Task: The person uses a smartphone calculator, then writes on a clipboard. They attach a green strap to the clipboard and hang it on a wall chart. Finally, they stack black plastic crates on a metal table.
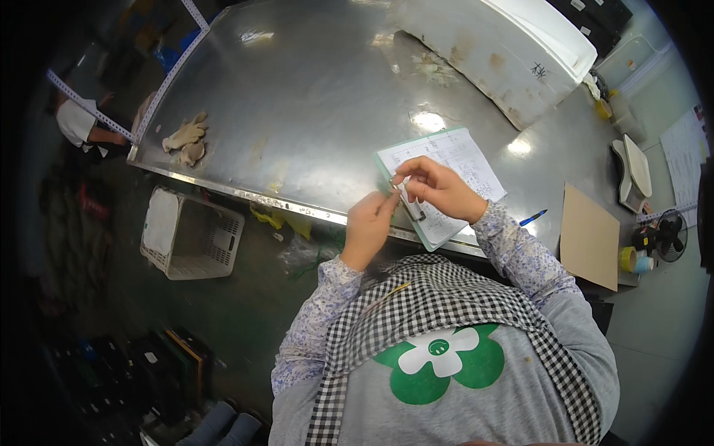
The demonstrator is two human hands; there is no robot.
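Note:
Both my hands meet above the near edge of a metal table (297,111). My left hand (368,224) is closed, with thumb and forefinger pinched together. Against its fingertips, my right hand (442,189) also pinches, its fingers curled. Something small and pale may be between them, too small to name. Beneath the hands lies a green clipboard (381,160) with written sheets of paper (468,160). Its metal clip (413,211) faces me, partly covered by my fingers. To the right of the clipboard rests a blue pen (533,217).
A large white bin (491,59) stands at the far right. Cardboard (589,236), a scale (632,171), tape rolls (628,259) and a small fan (669,234) are on the right. Gloves (186,137) lie at the left corner; a crate (195,232) is below. Another person (82,123) is far left.

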